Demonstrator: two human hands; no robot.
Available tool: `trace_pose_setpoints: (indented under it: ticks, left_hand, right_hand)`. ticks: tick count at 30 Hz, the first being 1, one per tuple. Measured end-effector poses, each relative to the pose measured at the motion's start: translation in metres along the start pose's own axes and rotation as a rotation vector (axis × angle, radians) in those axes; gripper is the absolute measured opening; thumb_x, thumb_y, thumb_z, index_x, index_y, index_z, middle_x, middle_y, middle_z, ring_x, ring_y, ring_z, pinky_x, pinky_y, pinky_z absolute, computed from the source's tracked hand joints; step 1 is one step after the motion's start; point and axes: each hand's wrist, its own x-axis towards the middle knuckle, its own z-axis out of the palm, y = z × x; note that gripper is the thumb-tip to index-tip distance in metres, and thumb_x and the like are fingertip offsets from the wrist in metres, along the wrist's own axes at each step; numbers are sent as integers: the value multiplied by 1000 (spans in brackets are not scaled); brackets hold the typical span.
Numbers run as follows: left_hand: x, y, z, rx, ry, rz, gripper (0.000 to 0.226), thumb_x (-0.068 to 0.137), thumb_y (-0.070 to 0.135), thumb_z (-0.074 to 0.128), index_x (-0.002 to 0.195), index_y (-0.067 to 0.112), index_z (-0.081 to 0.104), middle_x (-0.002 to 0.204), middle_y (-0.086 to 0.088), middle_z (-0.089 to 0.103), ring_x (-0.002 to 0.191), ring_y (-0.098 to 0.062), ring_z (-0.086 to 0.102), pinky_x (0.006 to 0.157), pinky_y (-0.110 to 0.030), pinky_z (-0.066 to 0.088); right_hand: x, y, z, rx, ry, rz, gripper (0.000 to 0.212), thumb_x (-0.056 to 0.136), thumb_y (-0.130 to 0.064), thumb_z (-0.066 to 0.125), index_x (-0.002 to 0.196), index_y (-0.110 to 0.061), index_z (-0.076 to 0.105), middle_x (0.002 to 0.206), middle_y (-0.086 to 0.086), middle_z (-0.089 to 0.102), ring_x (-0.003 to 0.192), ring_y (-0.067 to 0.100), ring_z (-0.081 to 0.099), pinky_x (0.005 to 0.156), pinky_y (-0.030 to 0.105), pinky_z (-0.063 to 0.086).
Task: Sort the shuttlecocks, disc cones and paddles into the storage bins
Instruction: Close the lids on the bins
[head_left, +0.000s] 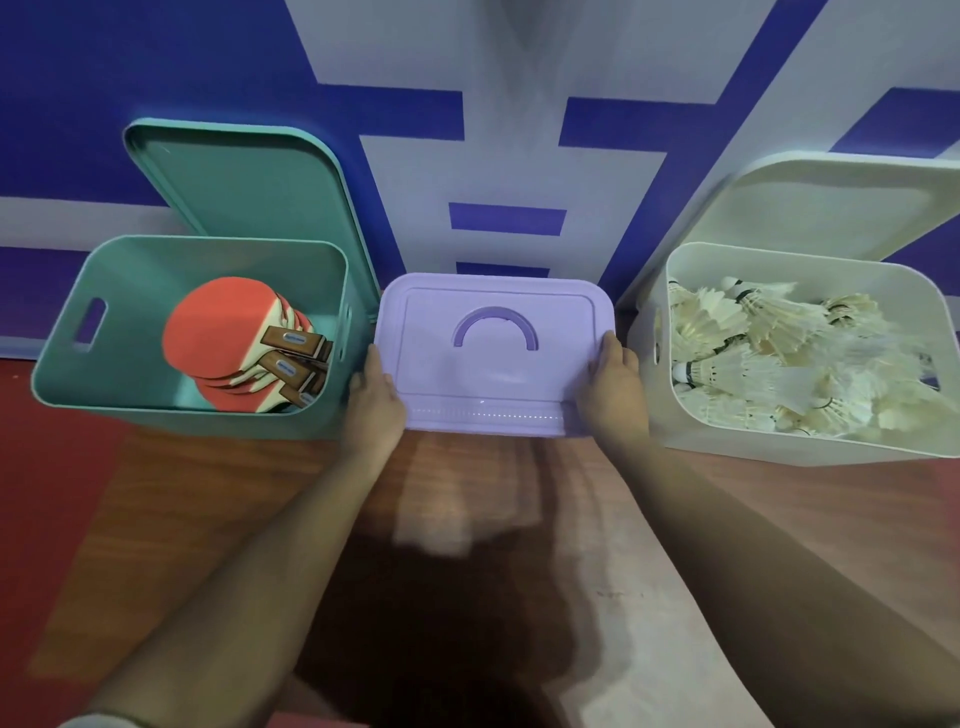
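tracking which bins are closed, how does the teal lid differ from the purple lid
The teal lid stands propped behind its open bin; the purple lid lies flat, held by the left hand and right hand. Purple shows an arched handle; teal shows none. Both are rounded rectangles.

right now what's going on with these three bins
A person grips the purple lid in the middle by its two sides, the left hand on its left edge and the right hand on its right edge. What lies under that lid is hidden. The teal bin on the left is open and holds red paddles. The white bin on the right is open and full of shuttlecocks. No disc cones are in view.
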Motion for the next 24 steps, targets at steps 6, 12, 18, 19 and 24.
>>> trace_pose_setpoints:
  ticks: [6, 12, 18, 19, 24]
  left_hand:
    - [-2, 2, 0, 32, -11, 31, 53, 103, 17, 27, 154, 15, 12, 152, -16, 28, 134, -35, 38, 105, -42, 34]
    - [-18, 10, -27, 96, -41, 134, 51, 99, 22, 43, 145, 3, 31, 148, -19, 34, 135, -36, 37, 109, -41, 32]
    - [-41, 25, -97, 47, 85, 330, 40, 90, 30, 54, 122, 6, 54, 121, -14, 53, 113, -30, 53, 98, -40, 43]
    - [-38, 22, -114, 41, 118, 329, 40, 88, 29, 53, 120, 5, 56, 118, -14, 54, 111, -31, 53, 97, -39, 42]
    - [5, -7, -202, 108, 209, 247, 41, 87, 28, 56, 122, 6, 53, 120, -16, 53, 115, -33, 50, 102, -40, 38]
  right_hand:
    - [-6, -2, 5, -31, -19, 40, 60, 98, -14, 37, 154, -11, 17, 149, 14, 30, 121, 38, 50, 95, 42, 43]
    - [-11, -11, -16, -86, -81, -66, 56, 96, -17, 42, 145, 4, 27, 143, 25, 37, 133, 39, 35, 108, 44, 33]
    - [-43, -90, -32, 4, -98, -228, 58, 93, -31, 55, 141, -1, 39, 140, 22, 41, 127, 37, 41, 101, 39, 36]
    - [-46, -105, -32, 2, -109, -260, 57, 93, -32, 54, 140, -3, 41, 140, 20, 41, 126, 36, 43, 100, 39, 38]
    - [-50, -185, -28, -43, -88, -375, 52, 92, -37, 52, 134, -7, 45, 132, 15, 45, 116, 34, 49, 95, 42, 45]
